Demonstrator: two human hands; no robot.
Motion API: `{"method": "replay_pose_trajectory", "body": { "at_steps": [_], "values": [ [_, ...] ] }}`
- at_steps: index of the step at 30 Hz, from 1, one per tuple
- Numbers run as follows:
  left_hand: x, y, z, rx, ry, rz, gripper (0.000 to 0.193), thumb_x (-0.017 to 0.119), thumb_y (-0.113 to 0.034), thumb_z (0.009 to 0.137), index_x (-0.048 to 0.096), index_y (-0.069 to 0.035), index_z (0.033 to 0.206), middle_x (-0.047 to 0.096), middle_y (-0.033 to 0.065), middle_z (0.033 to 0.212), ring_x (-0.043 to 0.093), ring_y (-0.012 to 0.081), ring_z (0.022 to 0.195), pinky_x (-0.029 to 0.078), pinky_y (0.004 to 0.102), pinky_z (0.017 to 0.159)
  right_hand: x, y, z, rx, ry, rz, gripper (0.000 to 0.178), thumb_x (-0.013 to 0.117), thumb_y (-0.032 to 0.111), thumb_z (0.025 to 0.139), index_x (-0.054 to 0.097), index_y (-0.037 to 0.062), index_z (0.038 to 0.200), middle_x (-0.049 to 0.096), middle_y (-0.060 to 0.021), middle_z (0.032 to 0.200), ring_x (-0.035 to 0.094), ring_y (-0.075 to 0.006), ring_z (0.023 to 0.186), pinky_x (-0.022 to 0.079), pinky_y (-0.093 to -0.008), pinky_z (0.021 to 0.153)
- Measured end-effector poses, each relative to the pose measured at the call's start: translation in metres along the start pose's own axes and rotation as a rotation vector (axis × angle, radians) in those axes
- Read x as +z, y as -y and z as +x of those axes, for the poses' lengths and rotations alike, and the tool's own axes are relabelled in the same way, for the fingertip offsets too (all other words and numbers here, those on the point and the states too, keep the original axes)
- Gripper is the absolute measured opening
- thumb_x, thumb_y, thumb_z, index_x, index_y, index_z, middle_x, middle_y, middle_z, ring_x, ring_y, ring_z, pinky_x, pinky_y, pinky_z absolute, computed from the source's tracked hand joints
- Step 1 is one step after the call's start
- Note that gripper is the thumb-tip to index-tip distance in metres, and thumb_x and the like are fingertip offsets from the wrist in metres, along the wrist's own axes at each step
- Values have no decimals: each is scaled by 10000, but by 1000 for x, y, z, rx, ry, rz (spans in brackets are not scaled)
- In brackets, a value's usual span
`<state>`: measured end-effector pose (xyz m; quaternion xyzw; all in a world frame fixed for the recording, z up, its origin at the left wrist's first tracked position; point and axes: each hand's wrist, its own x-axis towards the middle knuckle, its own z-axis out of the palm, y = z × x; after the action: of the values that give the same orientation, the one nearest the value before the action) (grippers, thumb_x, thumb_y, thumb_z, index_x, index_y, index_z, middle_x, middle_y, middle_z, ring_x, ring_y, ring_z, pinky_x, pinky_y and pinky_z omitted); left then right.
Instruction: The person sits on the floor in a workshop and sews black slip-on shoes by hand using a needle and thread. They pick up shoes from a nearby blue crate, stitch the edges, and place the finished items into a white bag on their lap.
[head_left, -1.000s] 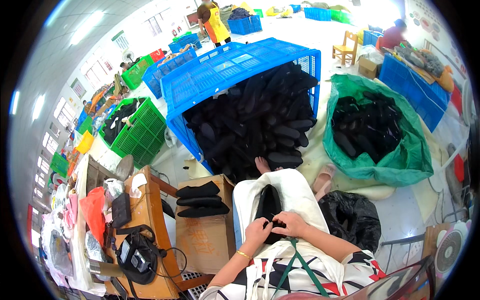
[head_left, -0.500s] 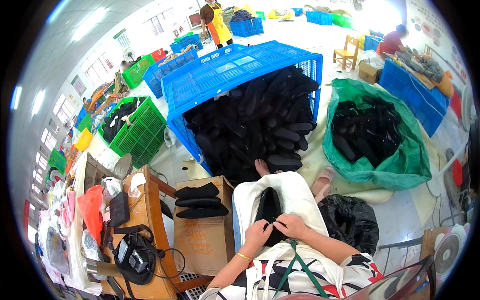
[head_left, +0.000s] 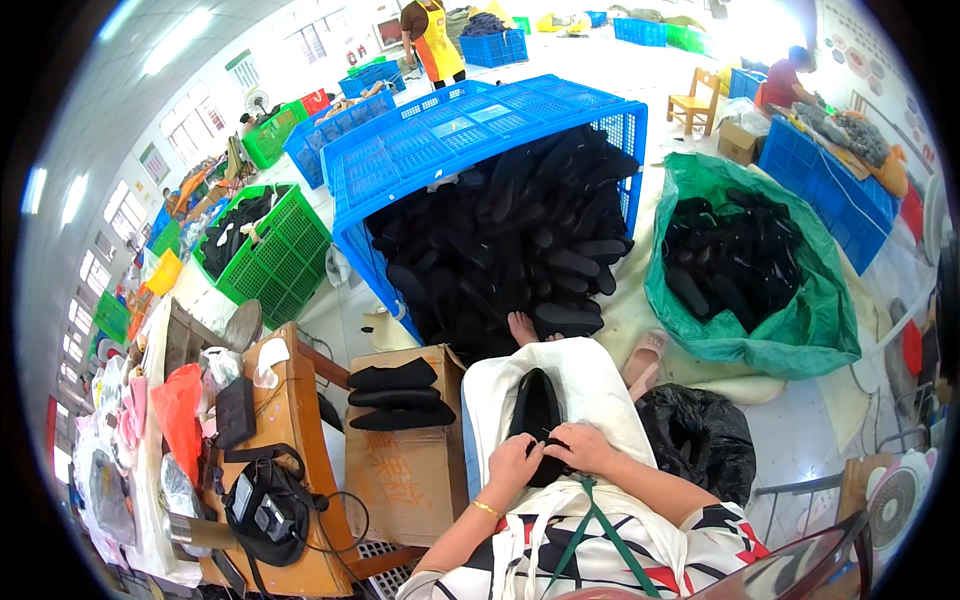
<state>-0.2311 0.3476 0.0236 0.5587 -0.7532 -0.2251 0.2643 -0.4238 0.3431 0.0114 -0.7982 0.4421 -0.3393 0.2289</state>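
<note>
Left hand (head_left: 513, 460) and right hand (head_left: 580, 447) meet at the near end of a black slip-on shoe (head_left: 537, 400), thumbs and fingertips drawn in to pinch its rim; whether a thread or a fold of fabric lies between them is too small to tell. The shoe lies on a white cloth (head_left: 610, 400) across the person's lap, opening upward, its far end toward a tipped blue crate (head_left: 400, 165) that spills a heap of black shoes (head_left: 500, 240).

Only this close pair of pinches seems to steady it, so an uneven pull could twist the shoe or slide it on the loose cloth, and the crowded fingers could hide a misplaced grip. Green apron ties (head_left: 590, 505) hang just beside the right hand and could snag in the work. On a cardboard box (head_left: 405, 490) to the left lie three black shoes (head_left: 402, 398), which a left elbow swinging wide could knock off
</note>
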Motion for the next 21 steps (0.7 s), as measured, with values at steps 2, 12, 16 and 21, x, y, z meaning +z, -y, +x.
{"method": "replay_pose_trajectory", "body": {
  "at_steps": [2,12,16,21],
  "values": [
    [0,1,0,3,0,-4,201,674,-272,834,656,-72,834,650,154,789,632,360,753,493,439,632,1,0,0,9,6,-1,340,589,398,926,613,69,846,613,-135,807,627,-338,756,500,-435,643],
    [-3,-2,-1,-21,17,-21,215,654,-289,840,658,-74,854,656,157,811,633,365,772,496,441,646,1,1,1,23,8,-42,290,581,333,924,597,63,820,622,-138,791,627,-344,750,496,-439,635],
    [-2,-2,0,-12,19,-44,231,643,-302,863,656,-71,868,656,157,818,631,366,774,490,440,644,2,1,1,72,-13,-11,294,589,320,911,583,56,782,614,-147,749,616,-362,713,483,-454,613],
    [-4,-4,-1,-10,24,-25,231,640,-299,875,652,-68,881,651,157,813,627,365,774,484,440,638,0,3,3,146,4,44,302,596,317,903,574,55,753,604,-156,717,605,-373,686,471,-461,593]
  ]
}}
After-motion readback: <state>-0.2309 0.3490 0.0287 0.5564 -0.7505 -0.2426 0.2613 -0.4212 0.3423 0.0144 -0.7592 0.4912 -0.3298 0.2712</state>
